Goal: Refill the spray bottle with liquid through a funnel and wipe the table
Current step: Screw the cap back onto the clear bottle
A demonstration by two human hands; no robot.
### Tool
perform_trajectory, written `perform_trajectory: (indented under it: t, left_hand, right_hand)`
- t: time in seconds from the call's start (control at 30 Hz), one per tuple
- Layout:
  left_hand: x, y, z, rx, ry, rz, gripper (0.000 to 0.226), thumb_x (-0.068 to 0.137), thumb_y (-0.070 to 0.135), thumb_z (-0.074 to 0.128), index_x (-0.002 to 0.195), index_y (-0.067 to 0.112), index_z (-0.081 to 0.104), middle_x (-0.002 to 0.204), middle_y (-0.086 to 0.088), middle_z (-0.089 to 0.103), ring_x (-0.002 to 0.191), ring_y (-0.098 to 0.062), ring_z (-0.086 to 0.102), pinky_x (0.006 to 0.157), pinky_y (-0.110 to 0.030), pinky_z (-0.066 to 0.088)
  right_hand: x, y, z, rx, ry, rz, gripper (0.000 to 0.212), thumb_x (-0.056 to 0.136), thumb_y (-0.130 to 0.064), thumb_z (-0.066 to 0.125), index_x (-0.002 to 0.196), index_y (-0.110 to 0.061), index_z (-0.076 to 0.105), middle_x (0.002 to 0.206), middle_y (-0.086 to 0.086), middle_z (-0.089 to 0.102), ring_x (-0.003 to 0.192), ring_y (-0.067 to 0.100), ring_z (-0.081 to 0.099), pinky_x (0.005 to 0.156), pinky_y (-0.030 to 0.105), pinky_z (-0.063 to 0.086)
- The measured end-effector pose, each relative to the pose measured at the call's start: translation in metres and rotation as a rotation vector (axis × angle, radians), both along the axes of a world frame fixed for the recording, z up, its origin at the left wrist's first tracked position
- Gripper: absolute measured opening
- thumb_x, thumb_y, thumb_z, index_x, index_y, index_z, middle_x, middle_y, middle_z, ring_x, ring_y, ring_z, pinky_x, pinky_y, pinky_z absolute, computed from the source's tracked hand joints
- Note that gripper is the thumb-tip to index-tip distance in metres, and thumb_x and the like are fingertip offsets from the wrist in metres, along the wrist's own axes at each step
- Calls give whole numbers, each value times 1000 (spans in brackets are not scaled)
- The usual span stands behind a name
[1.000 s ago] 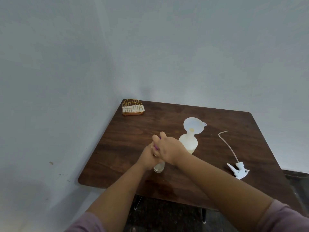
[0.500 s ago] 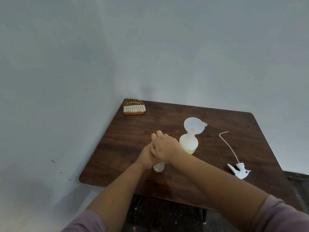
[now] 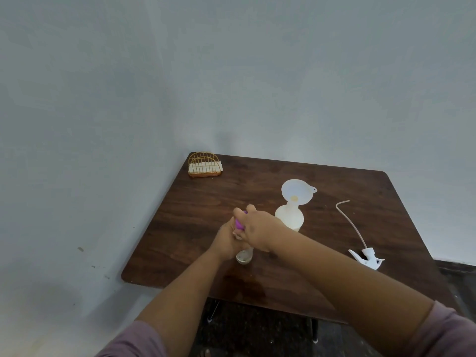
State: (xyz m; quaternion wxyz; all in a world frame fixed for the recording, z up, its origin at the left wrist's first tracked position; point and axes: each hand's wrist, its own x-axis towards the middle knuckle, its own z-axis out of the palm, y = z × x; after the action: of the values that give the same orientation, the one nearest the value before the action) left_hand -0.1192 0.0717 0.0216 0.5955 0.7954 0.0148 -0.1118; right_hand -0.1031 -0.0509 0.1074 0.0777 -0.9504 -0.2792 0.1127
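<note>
A clear bottle point(image 3: 244, 256) stands on the dark wooden table point(image 3: 322, 287). My left hand point(image 3: 226, 240) grips its body. My right hand point(image 3: 257, 228) is curled over its purple cap point(image 3: 239, 223), which peeks out between my fingers. Just behind stands the pale spray bottle point(image 3: 289, 217) with yellowish liquid inside and a white funnel point(image 3: 297, 191) in its neck. The white spray head point(image 3: 367, 258) with its long tube lies on the table to the right.
A gold wire holder point(image 3: 204, 164) with white napkins sits at the table's far left corner against the wall. A damp-looking patch point(image 3: 244, 284) marks the table's near edge. Walls close off the left and back.
My right hand has turned slightly on top of the clear bottle, and the purple cap now shows between my fingers. Both hands stay on the bottle.
</note>
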Motion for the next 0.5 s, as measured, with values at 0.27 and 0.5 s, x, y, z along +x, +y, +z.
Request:
perform_trajectory:
  t: [0.27,0.5]
  left_hand:
    - [-1,-4,16,94,-79,0,35,91,-4,61,125,-3,52,105,-2,60,97,-7,61,72,-5,47]
    - [7,6,-8,156,-143,-35,54,64,41,63,103,4,62,100,-17,68,96,-32,67,85,-51,55]
  right_hand:
    - [-4,16,-12,7,-140,-254,45,96,-44,42,129,-13,40,100,5,59,81,16,55,66,27,43]
    - [1,-8,-7,-25,-206,211,30,101,-33,35,124,-16,38,122,11,44,98,24,51,77,32,46]
